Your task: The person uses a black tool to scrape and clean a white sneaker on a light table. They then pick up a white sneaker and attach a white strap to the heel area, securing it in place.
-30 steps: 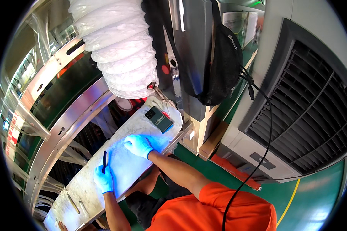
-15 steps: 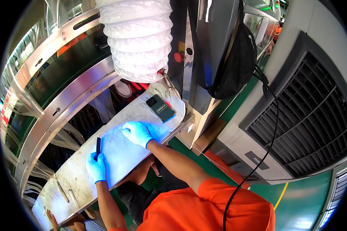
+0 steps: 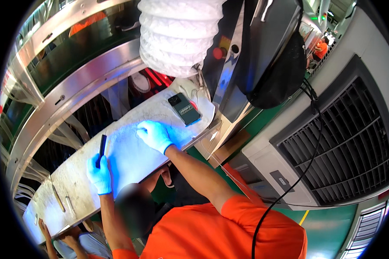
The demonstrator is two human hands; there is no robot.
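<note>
Two blue-gloved hands worked over a pale, scuffed bench [image 3: 73, 190]. The left hand [image 3: 99, 172] was closed around the lower end of a slim black tool [image 3: 102, 149] (its kind was too small to tell), which stood with its long axis pointing up and away from the person. The right hand [image 3: 154, 134], on an outstretched arm in an orange sleeve, lay open, palm down, fingers pressed on the bench. Beyond it a dark phone [image 3: 184, 109] lay flat near the bench's far end.
</note>
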